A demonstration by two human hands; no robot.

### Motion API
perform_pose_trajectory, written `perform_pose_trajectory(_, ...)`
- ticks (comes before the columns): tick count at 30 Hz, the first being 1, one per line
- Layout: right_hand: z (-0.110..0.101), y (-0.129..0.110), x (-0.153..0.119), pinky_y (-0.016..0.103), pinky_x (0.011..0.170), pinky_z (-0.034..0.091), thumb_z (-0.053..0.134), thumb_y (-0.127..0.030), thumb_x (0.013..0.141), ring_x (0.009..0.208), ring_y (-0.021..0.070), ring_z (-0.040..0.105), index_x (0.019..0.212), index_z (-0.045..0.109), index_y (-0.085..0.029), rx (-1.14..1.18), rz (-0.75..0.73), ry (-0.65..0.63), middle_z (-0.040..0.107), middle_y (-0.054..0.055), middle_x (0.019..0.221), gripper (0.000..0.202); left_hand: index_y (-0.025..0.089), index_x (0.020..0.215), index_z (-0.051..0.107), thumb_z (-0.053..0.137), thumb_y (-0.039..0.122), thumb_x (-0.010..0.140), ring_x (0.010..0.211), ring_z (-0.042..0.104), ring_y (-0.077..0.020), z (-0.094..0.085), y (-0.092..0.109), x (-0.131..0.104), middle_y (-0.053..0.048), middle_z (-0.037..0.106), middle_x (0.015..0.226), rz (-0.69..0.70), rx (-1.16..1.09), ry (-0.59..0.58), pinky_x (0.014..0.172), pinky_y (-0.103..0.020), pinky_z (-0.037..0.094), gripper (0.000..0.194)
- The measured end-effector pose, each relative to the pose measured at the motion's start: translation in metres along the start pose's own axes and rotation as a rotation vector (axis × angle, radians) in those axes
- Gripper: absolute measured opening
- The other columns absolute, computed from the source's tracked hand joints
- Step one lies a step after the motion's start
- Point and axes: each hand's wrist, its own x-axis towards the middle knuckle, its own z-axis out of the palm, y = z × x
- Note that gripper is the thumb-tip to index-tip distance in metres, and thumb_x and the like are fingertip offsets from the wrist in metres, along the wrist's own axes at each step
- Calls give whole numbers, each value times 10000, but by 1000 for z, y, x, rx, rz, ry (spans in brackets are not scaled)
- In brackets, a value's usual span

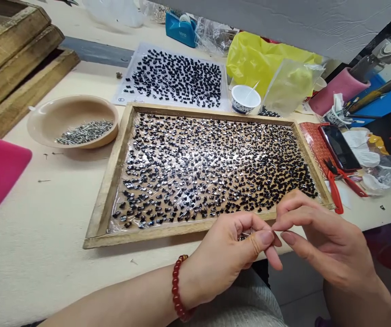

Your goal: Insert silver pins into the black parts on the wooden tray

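Just in front of the near edge of a wooden frame tray (pixel 168 232), my left hand (pixel 236 247) is closed around several small metal pins (pixel 245 235), with thumb against fingers. My right hand (pixel 321 234) is beside it on the right, its index fingertip close to the left fingertips and its thumb a little apart; anything between its fingers is too small to make out. The tray holds a great many small black pieces (pixel 216 163) on clear film. A beige bowl (pixel 42 118) of metal pins stands left of the tray.
Behind the tray lies a white sheet (pixel 132 84) with black pieces, beside a small white cup (pixel 246 97). Stacked wooden frames (pixel 18 59) and a pink object (pixel 1 172) are at left. Red-handled pliers (pixel 335 190) and a phone (pixel 340 147) lie at right.
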Motion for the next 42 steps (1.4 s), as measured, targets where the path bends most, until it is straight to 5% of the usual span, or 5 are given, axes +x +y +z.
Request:
perform_pose_trajectory(8, 7, -5, -5, 298, 715, 482, 547, -48, 801, 873, 149, 542, 1099, 586, -203, 43, -34, -78, 557, 52, 935, 337, 145, 656, 511, 738, 317, 713, 378, 284, -15, 1, -2, -1, 16, 628, 502, -39, -61, -22, 441, -169, 219, 291)
perform_pose_trajectory(15, 5, -11, -7, 297, 674, 459, 563, -64, 794, 823, 138, 524, 1024, 598, -171, 83, -58, -122, 528, 42, 875, 256, 132, 596, 554, 785, 292, 636, 433, 477, -65, 1, -2, -1, 28, 577, 451, -59, 29, 15, 518, -186, 341, 284)
perform_pose_trajectory(22, 8, -3, -2, 311, 755, 471, 554, -83, 818, 892, 148, 533, 1057, 595, -220, 100, 23, -37, 558, 35, 908, 278, 125, 588, 589, 721, 343, 710, 417, 423, -58, 1, 0, -1, 42, 508, 452, -10, 117, -19, 490, -190, 329, 283)
perform_pose_trajectory(31, 7, 2, 6, 268, 746, 462, 572, -83, 823, 882, 117, 532, 1034, 617, -244, 48, 0, -146, 541, 17, 914, 269, 124, 569, 596, 715, 356, 715, 437, 385, -60, -3, 3, 1, 51, 483, 433, -9, 189, -27, 496, -207, 290, 299)
perform_pose_trajectory(42, 6, 5, 1, 270, 740, 443, 567, -131, 837, 830, 113, 527, 894, 564, -229, 203, 139, -163, 548, 0, 852, 113, 128, 555, 583, 729, 346, 700, 432, 389, -62, -2, 1, 1, 45, 506, 417, -25, 207, 96, 490, -201, 292, 300)
